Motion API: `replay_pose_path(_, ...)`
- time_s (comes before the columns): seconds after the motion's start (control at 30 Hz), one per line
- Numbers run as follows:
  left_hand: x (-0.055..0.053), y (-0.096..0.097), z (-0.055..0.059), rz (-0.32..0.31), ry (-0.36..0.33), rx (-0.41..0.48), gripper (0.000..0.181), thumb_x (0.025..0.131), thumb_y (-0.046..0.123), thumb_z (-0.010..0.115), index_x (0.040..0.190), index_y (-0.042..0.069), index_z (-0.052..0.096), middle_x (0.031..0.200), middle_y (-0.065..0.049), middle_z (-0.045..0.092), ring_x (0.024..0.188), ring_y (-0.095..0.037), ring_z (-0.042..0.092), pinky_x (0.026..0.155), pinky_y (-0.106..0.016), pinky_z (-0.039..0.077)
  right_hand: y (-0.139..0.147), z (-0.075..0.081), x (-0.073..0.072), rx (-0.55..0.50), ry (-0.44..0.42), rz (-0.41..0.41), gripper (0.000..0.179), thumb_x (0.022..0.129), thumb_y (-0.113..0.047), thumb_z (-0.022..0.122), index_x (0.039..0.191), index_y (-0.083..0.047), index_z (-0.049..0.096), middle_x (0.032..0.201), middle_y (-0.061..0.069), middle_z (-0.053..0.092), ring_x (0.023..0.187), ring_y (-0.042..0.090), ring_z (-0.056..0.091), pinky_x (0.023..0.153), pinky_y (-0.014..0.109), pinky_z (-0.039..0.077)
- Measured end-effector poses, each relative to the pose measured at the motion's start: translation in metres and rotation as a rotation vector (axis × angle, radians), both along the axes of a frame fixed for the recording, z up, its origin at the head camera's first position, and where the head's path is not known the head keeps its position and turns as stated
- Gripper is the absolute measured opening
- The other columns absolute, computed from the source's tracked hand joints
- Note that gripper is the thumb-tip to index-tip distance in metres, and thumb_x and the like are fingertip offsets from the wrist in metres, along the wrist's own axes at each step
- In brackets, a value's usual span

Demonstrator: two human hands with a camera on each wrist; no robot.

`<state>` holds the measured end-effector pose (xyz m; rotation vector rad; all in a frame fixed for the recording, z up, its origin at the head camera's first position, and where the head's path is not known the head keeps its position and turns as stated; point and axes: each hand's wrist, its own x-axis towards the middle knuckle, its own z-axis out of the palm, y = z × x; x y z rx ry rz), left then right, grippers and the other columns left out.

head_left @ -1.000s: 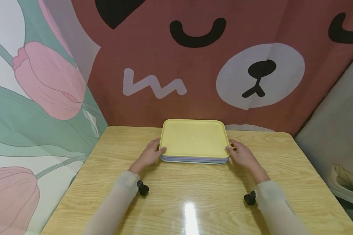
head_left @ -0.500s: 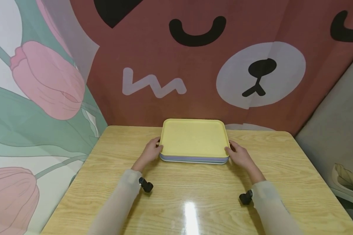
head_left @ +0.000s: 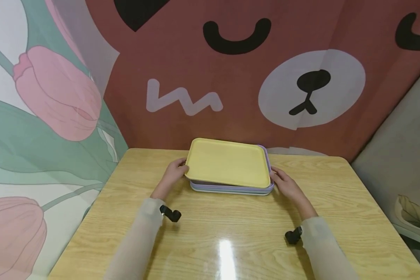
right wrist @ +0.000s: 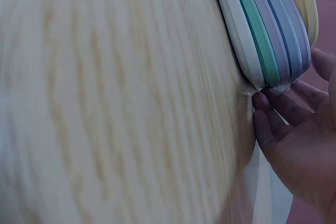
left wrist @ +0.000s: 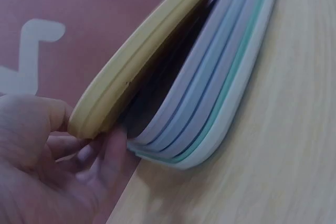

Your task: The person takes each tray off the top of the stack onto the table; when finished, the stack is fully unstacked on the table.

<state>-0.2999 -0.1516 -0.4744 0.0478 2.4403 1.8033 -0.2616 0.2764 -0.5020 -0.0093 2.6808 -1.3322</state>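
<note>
Left wrist view: left hand [left wrist: 50, 156], thumb on the upper face and fingers beneath, pinching the left end of a rectangular yellow tray [head_left: 227, 162] with rounded corners. Right wrist view: right hand [right wrist: 307, 142], fingers bent, at the right end of the trays, fingertips against the lower rims, thumb beside the yellow edge; whether it grips, cannot be told.

Yellow tray: on top, left end raised, right end down, tilted and slightly askew; a dark wedge of space opens below its left side.

Beneath it, a nested stack, from the top: upper lilac tray [right wrist: 288, 9], light blue tray [right wrist: 277, 19], lower lilac tray [right wrist: 262, 14], green tray [right wrist: 254, 24], white tray [right wrist: 236, 24]. Stack flat at the far edge of a glossy light wood-grain table [head_left: 196, 225].

Outward: two pale translucent sleeves [head_left: 133, 241], each with a small black device [head_left: 170, 214] at the wrist. Behind: brown cartoon-bear wall covering [head_left: 175, 58]; to the left, a pink tulip print [head_left: 59, 95].
</note>
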Motion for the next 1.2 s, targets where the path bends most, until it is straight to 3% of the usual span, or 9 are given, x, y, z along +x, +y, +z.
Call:
replay_pose_path(0.2,0.003,-0.015,0.003,-0.037,-0.164,0.31,0.055,0.105,0.008,0.046,0.158,0.003,0.031,0.14,-0.027,0.051,0.1,-0.023,0.067,0.092,-0.051,0.056,0.0,-0.005,-0.002,-0.05,-0.002,0.003,0.071,0.106,-0.046,0.05,0.161,-0.01,0.025,0.155,0.028,0.04,0.144,0.044,0.036,0.118,0.06,0.027)
replay_pose_path(0.37,0.006,-0.029,0.005,-0.089,-0.215,0.451,0.057,0.107,0.008,0.046,0.16,0.006,0.025,0.144,-0.025,0.045,0.106,-0.022,0.066,0.102,-0.059,0.048,-0.003,-0.006,-0.002,-0.11,-0.004,-0.014,0.068,0.106,-0.038,0.052,0.16,-0.006,0.025,0.153,0.03,0.04,0.143,0.045,0.037,0.118,0.058,0.027)
replay_pose_path(0.6,0.008,-0.05,0.006,-0.086,-0.203,0.437,0.057,0.108,0.01,0.047,0.161,0.007,0.025,0.131,-0.015,0.052,0.101,-0.018,0.068,0.103,-0.062,0.045,-0.001,-0.01,-0.003,-0.194,-0.034,-0.04,0.069,0.105,-0.036,0.055,0.161,-0.01,0.024,0.156,0.028,0.037,0.145,0.043,0.035,0.121,0.057,0.023)
replay_pose_path(0.73,0.009,-0.065,0.004,-0.085,-0.18,0.427,0.056,0.108,0.01,0.046,0.16,0.005,0.026,0.123,-0.008,0.056,0.098,-0.016,0.069,0.099,-0.06,0.049,0.001,-0.011,-0.004,-0.24,-0.073,-0.039,0.072,0.104,-0.038,0.056,0.162,-0.013,0.022,0.159,0.026,0.033,0.147,0.042,0.031,0.121,0.059,0.02)
replay_pose_path(1.0,0.015,-0.091,0.004,-0.092,-0.156,0.461,0.059,0.109,0.012,0.045,0.161,0.005,0.02,0.123,0.0,0.055,0.098,-0.013,0.069,0.085,-0.042,0.06,0.004,-0.012,-0.004,-0.27,-0.08,-0.029,0.072,0.104,-0.04,0.056,0.163,-0.014,0.022,0.16,0.026,0.031,0.147,0.043,0.03,0.121,0.06,0.02)
replay_pose_path(1.2,0.02,-0.11,0.005,-0.069,-0.169,0.485,0.061,0.109,0.012,0.046,0.162,0.003,0.017,0.114,0.002,0.061,0.094,-0.013,0.07,0.079,-0.036,0.061,0.003,-0.011,-0.004,-0.26,-0.11,-0.03,0.074,0.104,-0.044,0.055,0.164,-0.018,0.02,0.162,0.024,0.028,0.149,0.043,0.025,0.121,0.062,0.018)
